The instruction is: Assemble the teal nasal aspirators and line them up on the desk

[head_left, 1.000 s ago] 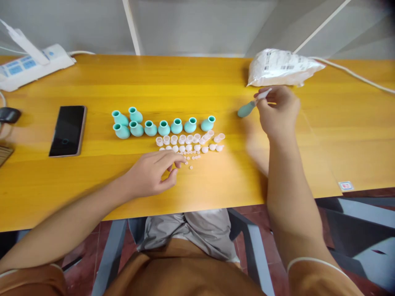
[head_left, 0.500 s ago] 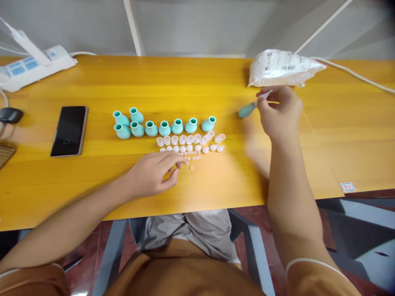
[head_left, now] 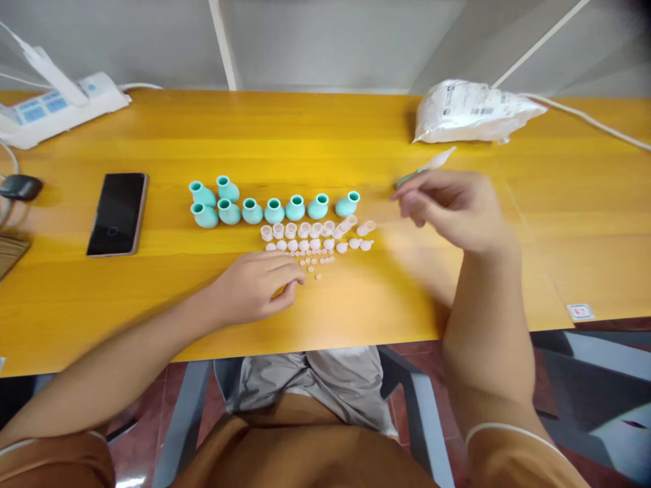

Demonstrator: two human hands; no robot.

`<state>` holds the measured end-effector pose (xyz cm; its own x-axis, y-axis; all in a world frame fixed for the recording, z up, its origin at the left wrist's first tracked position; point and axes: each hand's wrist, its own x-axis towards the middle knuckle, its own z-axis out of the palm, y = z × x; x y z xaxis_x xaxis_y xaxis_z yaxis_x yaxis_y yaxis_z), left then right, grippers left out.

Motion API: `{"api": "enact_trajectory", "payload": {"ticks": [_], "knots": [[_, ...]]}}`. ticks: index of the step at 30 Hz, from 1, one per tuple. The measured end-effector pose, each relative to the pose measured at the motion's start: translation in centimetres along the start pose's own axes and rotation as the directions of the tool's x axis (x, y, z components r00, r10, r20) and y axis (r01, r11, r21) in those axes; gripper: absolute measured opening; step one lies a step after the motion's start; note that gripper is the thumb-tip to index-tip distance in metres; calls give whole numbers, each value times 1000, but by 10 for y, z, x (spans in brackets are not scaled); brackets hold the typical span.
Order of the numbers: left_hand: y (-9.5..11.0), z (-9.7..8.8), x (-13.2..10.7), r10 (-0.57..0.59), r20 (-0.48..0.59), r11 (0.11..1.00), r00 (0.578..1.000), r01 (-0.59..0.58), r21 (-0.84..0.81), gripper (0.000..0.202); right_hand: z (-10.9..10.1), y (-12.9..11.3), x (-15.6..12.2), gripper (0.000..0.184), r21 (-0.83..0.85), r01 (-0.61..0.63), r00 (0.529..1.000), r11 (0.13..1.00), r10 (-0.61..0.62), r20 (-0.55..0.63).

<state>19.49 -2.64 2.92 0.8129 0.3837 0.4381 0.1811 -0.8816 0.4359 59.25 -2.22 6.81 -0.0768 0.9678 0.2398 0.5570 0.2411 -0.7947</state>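
My left hand [head_left: 264, 285] rests on the table with loosely bent fingers, thumb a little apart and nothing visible in it. Just beyond its fingertips lie several tiny pale discs [head_left: 318, 276]. Behind these stand rows of small white round-bodied pieces [head_left: 342, 248] and clear cup-like pieces [head_left: 305, 230]. Several teal bulbs [head_left: 274, 211] with open necks form a line farther back. My right hand [head_left: 452, 207] hovers at the right, fingers curled but apart and apparently holding nothing. Partly hidden behind it is a teal bulb with a translucent pointed tip [head_left: 440, 158].
A white plastic bag [head_left: 468, 112] lies at the back right near a cable. On the left are a phone [head_left: 118, 213], a power strip [head_left: 66, 108] and a black plug-like object [head_left: 21, 187]. A small label [head_left: 580, 312] is stuck near the table's front right edge.
My right hand has let go of the tipped teal bulb and moved toward me and slightly left. My left hand's fingers have drawn back a little from the discs and bent more.
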Motion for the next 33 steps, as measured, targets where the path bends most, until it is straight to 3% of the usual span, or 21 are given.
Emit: {"api": "enact_trajectory", "payload": {"ticks": [2, 5, 7, 12, 16, 22, 26, 28, 31, 33], "knots": [[0, 0, 1, 7, -4, 1000, 1000, -7, 5, 20, -1, -6, -3, 40, -48, -97, 953, 994, 107, 282], [1, 2, 2, 22, -10, 1000, 1000, -21, 12, 21, -1, -3, -3, 58, -102, -178, 863, 979, 205, 463], [1, 2, 2, 31, -12, 999, 999, -30, 17, 21, 1, 1, -1, 63, -149, -215, 833, 965, 261, 489], [0, 6, 0, 44, -15, 999, 999, -44, 20, 18, 3, 0, -2, 70, -207, -270, 843, 940, 335, 422], [-3, 10, 0, 60, -11, 997, 998, -60, 39, 16, 5, -10, -4, 60, -188, -348, 811, 918, 396, 431], [-6, 25, 11, 155, 13, 947, 988, -153, 284, 15, 3, -10, -2, 48, -243, -305, 782, 921, 387, 488], [-4, 34, 14, 144, 24, 915, 989, -143, 379, 16, -4, -10, -2, 47, -249, -304, 768, 919, 391, 506], [-4, 37, 14, 134, 33, 907, 990, -136, 398, 16, -7, -14, -4, 47, -215, -328, 721, 920, 391, 572], [-5, 38, 13, 118, 38, 905, 992, -123, 407, 16, -8, -24, -7, 49, -131, -369, 606, 920, 344, 717], [-5, 38, 14, 106, 41, 910, 993, -114, 398, 19, -5, -29, -8, 48, -71, -388, 561, 919, 297, 773]]}}
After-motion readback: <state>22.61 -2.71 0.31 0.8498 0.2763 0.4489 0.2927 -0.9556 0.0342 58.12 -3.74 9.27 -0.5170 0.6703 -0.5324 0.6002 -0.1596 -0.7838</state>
